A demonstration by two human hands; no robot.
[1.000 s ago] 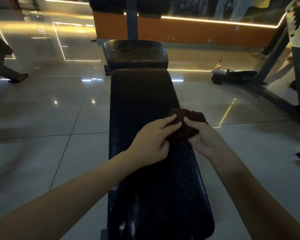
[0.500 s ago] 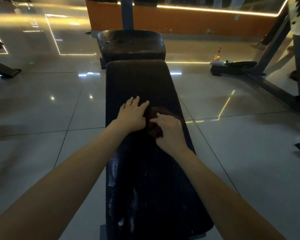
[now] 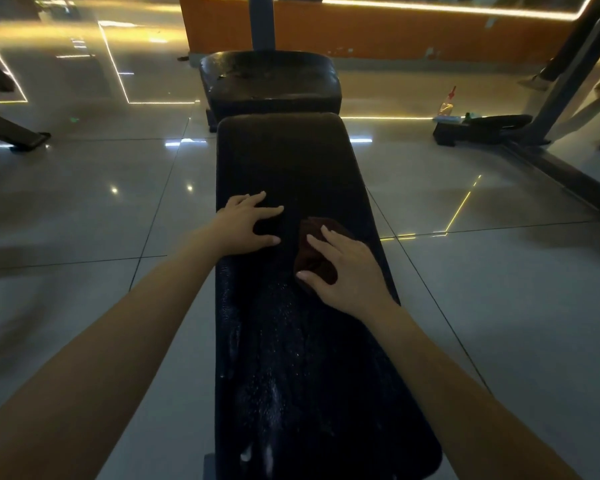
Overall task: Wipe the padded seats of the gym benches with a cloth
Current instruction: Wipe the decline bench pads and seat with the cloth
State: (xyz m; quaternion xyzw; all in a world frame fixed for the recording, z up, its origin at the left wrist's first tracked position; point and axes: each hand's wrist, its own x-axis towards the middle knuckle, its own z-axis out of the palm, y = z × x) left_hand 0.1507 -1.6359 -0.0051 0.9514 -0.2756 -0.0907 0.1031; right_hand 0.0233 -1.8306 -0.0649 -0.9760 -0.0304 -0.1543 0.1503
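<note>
Since half a second ago the hands have parted, and the cloth (image 3: 317,258) has slid toward the right edge of the surface (image 3: 291,161). The right hand (image 3: 347,271) presses on the cloth, fingers spread over it. The left hand (image 3: 246,225) lies open and flat, empty, near the left edge.

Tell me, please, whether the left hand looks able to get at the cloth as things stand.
Probably yes. The left hand lies flat on the bench pad, apart from the cloth, with only bare pad between them. The right hand covers much of the cloth, but the side facing the left hand shows.
</note>
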